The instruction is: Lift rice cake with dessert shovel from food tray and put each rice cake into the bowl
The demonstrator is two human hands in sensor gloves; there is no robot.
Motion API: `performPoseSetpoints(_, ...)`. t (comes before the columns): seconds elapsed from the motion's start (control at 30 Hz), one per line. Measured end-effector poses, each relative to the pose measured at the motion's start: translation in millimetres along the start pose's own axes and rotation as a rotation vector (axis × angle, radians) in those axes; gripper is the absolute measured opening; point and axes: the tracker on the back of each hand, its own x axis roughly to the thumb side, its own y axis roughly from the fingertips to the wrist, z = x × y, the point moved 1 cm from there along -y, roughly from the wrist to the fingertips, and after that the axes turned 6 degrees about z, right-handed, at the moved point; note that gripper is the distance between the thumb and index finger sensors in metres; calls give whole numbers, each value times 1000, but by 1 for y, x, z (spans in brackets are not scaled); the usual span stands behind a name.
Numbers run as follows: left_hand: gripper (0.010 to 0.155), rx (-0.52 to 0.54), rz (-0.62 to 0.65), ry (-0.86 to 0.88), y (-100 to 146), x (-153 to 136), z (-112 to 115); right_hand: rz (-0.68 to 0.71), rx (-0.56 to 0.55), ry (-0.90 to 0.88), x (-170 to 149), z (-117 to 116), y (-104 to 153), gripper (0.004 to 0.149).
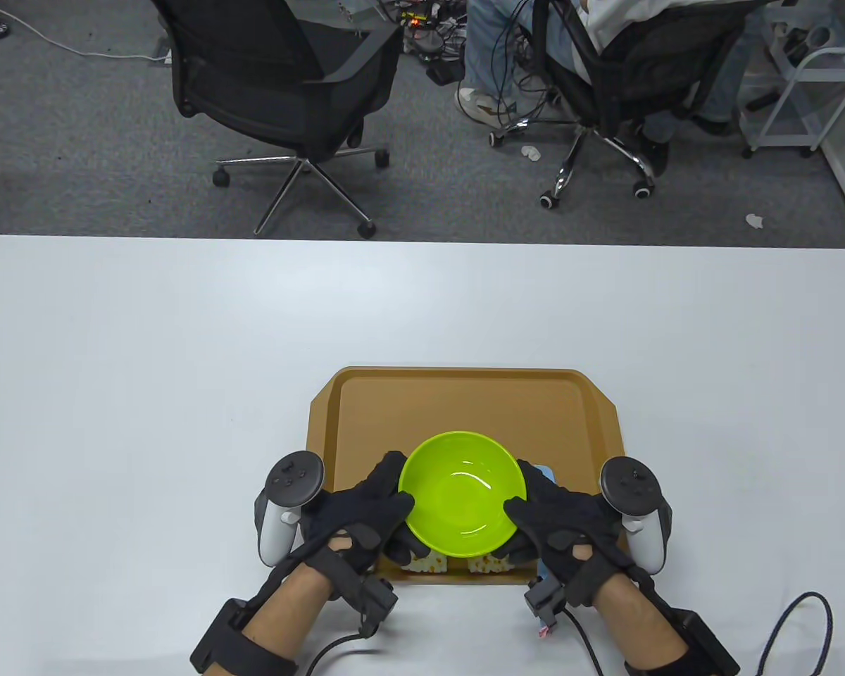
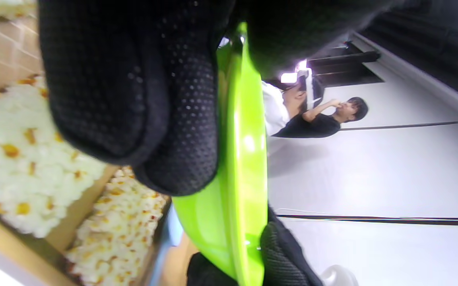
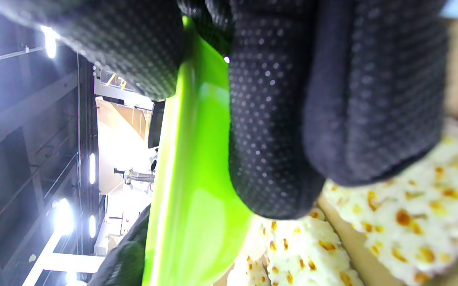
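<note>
- Rice cakes, white puffed blocks flecked orange (image 1: 429, 561), lie on brown plastic food tray (image 1: 458, 394), under glossy lime-green plastic bowl (image 1: 462, 491).
- My left hand (image 1: 355, 517) and right hand (image 1: 560, 524) grip the bowl's opposite rims.
- Step, as I judge: placing the bowl; next, fetch the shovel, unseen.

White table (image 1: 183, 338), two black office chairs (image 1: 282, 91), seated person (image 1: 605, 42), white cart (image 1: 803, 98), floor cables (image 1: 77, 46)

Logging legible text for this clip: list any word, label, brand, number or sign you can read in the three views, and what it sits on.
None can be read.
Green bowl, brown food tray, rice cakes: no print shows.
Both hands' gloves: only grip dots.
Trackers: button marks too small to read.
Background room in the wrist views: too blurred for any sign.
</note>
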Motion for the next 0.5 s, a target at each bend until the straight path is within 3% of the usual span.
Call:
performPoseSetpoints(0.17,75,104,93,-76,11,17,-17,-16,-124,1,1,27,5,69)
performPoseSetpoints(0.3,80,215,178,-391,18,25,-38,-33,-247,-29,0,58,7,68)
performPoseSetpoints(0.5,89,331,-9,-976,23,25,-64,-96,-446,-57,-10,108,14,68)
